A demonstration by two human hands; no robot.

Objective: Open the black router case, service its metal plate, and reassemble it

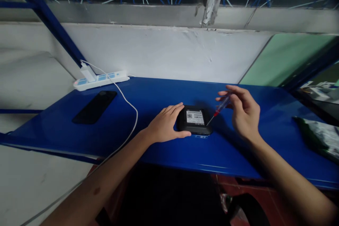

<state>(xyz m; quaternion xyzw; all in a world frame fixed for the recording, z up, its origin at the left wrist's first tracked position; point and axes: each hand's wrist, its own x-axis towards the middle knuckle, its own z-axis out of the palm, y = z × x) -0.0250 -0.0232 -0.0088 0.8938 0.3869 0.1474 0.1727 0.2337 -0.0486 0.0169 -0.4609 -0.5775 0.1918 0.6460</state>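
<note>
A small black electronic box [194, 130] with a white printed label on top lies flat on the blue table. My left hand [169, 122] grips its left side, thumb along the near edge and fingers over the far one. Between the thumb and fingers of my right hand [242, 111] is a screwdriver [223, 106] with a clear purplish handle and a red collar. The screwdriver slants down to the left, its tip at the box's right part beside the label. Whether the tip sits in a screw is too small to tell.
A black phone [94, 107] lies on the left of the blue table [156, 93]. Behind it stands a white power strip [102, 80] with a charger [88, 72], whose white cable [135, 113] runs across the table to the near left. A silvery bag [321, 134] rests at the right.
</note>
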